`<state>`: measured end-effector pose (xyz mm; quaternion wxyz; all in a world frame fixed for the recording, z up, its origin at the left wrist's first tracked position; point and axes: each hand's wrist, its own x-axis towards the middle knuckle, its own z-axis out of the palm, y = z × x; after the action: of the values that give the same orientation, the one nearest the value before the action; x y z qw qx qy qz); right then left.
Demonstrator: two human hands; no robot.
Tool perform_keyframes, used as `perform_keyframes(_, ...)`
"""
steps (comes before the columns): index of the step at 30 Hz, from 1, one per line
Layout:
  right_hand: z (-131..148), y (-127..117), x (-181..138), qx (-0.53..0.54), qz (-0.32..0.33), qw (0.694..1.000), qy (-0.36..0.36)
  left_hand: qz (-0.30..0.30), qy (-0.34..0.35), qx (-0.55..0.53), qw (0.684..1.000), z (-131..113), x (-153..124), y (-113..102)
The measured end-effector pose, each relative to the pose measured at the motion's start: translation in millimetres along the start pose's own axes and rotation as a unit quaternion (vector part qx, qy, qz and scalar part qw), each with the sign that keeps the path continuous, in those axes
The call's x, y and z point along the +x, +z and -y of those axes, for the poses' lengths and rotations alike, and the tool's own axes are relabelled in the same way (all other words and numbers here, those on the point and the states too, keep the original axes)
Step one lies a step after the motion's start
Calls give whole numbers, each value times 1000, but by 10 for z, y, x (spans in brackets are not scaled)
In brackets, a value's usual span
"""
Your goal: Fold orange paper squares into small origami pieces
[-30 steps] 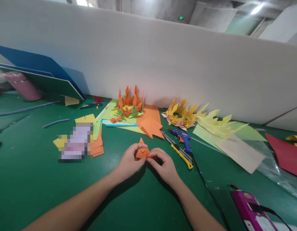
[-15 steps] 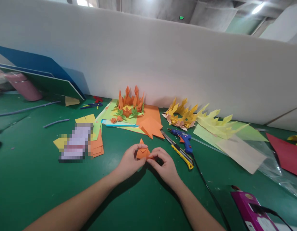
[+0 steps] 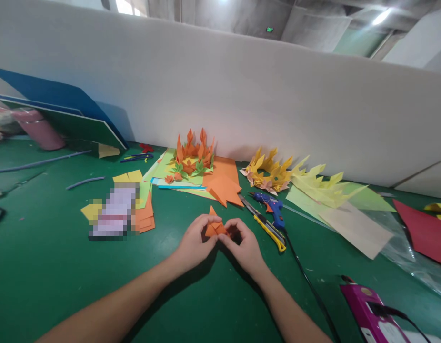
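A small, pointy piece of folded orange paper (image 3: 215,229) is pinched by the left hand (image 3: 195,241) and the right hand (image 3: 247,247) over the flat green table (image 3: 206,305). Near the right hand, a long yellow-and-black cutter knife (image 3: 265,224) and a blue plastic glue gun (image 3: 275,206) are seen, and a spiky orange-and-green paper crown (image 3: 190,150) is set farther back.

Both hands (image 3: 218,240) pinch a folded orange paper (image 3: 215,228) above the green table (image 3: 213,305).
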<state>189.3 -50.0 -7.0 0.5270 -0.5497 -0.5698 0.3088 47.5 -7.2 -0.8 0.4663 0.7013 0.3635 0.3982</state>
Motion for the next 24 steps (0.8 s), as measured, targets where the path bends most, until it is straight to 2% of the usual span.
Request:
perform_keyframes(4,-21,-3,11,45,17,998,34,1,1,-10,1000,-40,-6,-9)
perform_keyframes(16,-8,-29,26,102,32,992,70,9,5,24,1000,-85,3,-21)
perform_keyframes(24,-25,-21,5,64,50,994,77,30,29,49,998,-116,-20,-16)
